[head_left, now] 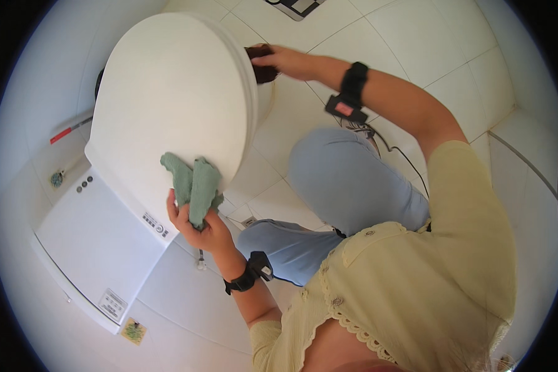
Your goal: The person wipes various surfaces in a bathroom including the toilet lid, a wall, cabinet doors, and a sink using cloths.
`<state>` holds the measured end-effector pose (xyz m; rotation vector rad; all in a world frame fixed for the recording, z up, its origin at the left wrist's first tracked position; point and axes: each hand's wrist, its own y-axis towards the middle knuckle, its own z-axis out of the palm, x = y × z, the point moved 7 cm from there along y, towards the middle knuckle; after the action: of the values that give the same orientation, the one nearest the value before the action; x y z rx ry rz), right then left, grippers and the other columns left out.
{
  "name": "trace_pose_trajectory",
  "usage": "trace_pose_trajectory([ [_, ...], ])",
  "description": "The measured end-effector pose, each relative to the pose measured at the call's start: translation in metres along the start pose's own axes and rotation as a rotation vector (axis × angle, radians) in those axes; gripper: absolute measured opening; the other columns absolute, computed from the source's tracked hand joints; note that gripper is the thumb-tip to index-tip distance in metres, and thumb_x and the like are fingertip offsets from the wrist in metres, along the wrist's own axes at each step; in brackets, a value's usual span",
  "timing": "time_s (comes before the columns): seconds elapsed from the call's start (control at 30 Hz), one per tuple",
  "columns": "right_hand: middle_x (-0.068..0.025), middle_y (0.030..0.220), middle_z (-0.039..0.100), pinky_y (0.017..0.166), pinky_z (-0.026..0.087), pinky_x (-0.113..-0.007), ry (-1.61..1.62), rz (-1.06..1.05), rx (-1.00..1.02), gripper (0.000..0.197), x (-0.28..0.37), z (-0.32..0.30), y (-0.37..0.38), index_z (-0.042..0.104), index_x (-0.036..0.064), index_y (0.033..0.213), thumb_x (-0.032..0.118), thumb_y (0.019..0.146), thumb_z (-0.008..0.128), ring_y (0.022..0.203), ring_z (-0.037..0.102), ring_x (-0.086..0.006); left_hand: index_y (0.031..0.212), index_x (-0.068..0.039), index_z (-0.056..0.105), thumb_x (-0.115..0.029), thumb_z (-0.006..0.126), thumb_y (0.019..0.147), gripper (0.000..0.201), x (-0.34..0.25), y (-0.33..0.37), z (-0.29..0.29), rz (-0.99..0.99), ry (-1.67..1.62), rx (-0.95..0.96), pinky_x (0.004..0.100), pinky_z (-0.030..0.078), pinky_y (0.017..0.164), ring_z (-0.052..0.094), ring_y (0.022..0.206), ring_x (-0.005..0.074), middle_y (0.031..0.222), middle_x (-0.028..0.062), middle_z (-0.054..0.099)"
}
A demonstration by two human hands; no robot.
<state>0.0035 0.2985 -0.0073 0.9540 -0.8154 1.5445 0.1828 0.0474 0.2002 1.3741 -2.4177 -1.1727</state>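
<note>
A white toilet with its lid (173, 93) down fills the upper left. My left hand (198, 226) is closed round the lower end of a folded green cloth (195, 186), which lies over the lid near its back corner. Farther off, my right hand (282, 62) grips a dark brown cloth (263, 65) and presses it to the rim at the toilet's side. Part of the brown cloth is hidden behind my fingers.
Behind the lid is the toilet's white rear body (99, 242) with buttons and a side control panel (155, 224). A red-handled stick (65, 133) leans by the wall. Pale floor tiles (353, 49) surround my bent knees; a black-and-white object (296, 6) lies at the far edge.
</note>
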Motion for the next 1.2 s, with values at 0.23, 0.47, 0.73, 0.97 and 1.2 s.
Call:
trace_pose_trajectory([
  [0.23, -0.0138, 0.115, 0.05, 0.095, 0.038, -0.036, -0.723, -0.119, -0.313, 0.034, -0.026, -0.002, 0.019, 0.048, 0.0034, 0.12, 0.016, 0.089, 0.055, 0.109, 0.049, -0.0264, 0.102, 0.003, 0.046, 0.008, 0.047, 0.078, 0.024, 0.013, -0.042, -0.022, -0.272, -0.177, -0.117, 0.0386, 0.045, 0.088, 0.055, 0.105, 0.0331, 0.121, 0.0268, 0.048],
  [0.47, -0.0118, 0.119, 0.05, 0.092, 0.041, -0.032, 0.182, -0.132, -0.327, 0.038, -0.043, 0.047, -0.091, 0.046, 0.0035, 0.122, 0.012, 0.086, 0.058, 0.108, 0.05, -0.0213, 0.098, 0.001, 0.045, 0.005, 0.051, 0.079, 0.02, -0.017, -0.073, -0.051, -0.278, -0.115, 0.084, 0.0385, 0.044, 0.089, 0.054, 0.105, 0.0301, 0.117, 0.0257, 0.052],
  [0.73, -0.0082, 0.116, 0.056, 0.093, 0.044, -0.031, 0.339, 0.098, -0.128, 0.04, -0.123, 0.037, -0.138, 0.046, 0.0044, 0.127, 0.017, 0.09, 0.054, 0.106, 0.054, -0.0187, 0.091, 0.001, 0.048, 0.005, 0.053, 0.075, 0.018, -0.057, -0.083, -0.016, -0.369, -0.455, 0.366, 0.0384, 0.042, 0.088, 0.056, 0.098, 0.0292, 0.11, 0.0253, 0.054],
  [0.97, -0.0113, 0.111, 0.058, 0.09, 0.047, -0.034, 0.721, 0.403, -0.476, 0.036, -0.187, -0.025, -0.17, 0.049, -0.0022, 0.118, 0.018, 0.089, 0.054, 0.1, 0.057, -0.0222, 0.102, 0.001, 0.049, 0.003, 0.052, 0.079, 0.022, -0.039, -0.122, 0.01, -0.486, -0.52, 0.442, 0.0348, 0.042, 0.09, 0.055, 0.1, 0.0261, 0.112, 0.02, 0.055],
  [1.2, -0.01, 0.105, 0.058, 0.085, 0.047, -0.033, 0.411, 0.23, -0.75, 0.038, -0.184, -0.096, -0.239, 0.047, -0.0002, 0.119, 0.012, 0.083, 0.056, 0.097, 0.057, -0.0195, 0.117, 0.0, 0.047, -0.002, 0.058, 0.084, 0.034, 0.019, -0.135, 0.095, -1.279, -1.056, 0.383, 0.0317, 0.045, 0.085, 0.054, 0.101, 0.0195, 0.114, 0.0119, 0.054],
])
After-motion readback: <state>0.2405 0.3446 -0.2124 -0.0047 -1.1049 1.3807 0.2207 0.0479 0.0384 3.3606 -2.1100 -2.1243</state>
